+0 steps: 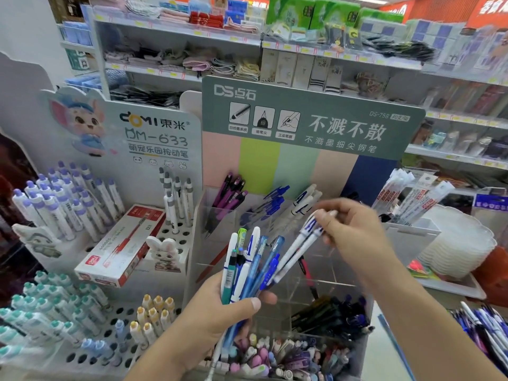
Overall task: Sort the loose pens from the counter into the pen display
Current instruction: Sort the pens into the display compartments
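Low in the middle of the frame the left hand (220, 309) is clenched around a mixed bundle of pens (248, 268), thumb across the front, the barrels fanning upward and slightly right. Just right of centre the right hand (354, 229) pinches the upper ends of two white pens with blue markings (298, 250) between fingertips and thumb; their lower ends are still among the bundle. Their long axis runs diagonally, from lower left at the bundle to upper right at the fingers. The step in hand appears to be drawing this matching pair out for the clear acrylic pen display (275, 224). To do it well, I would pull along the pens' own axis, up and right, so the neighbours are not dragged out, while the left hand holds the rest firm. The likeliest home is the compartment at upper centre where similar white-and-blue pens (305, 203) stand, leaning right, beside the blue pens (272, 202) and purple pens (229, 195). Turning the pair upright, same end up as those, should let them drop in cleanly.
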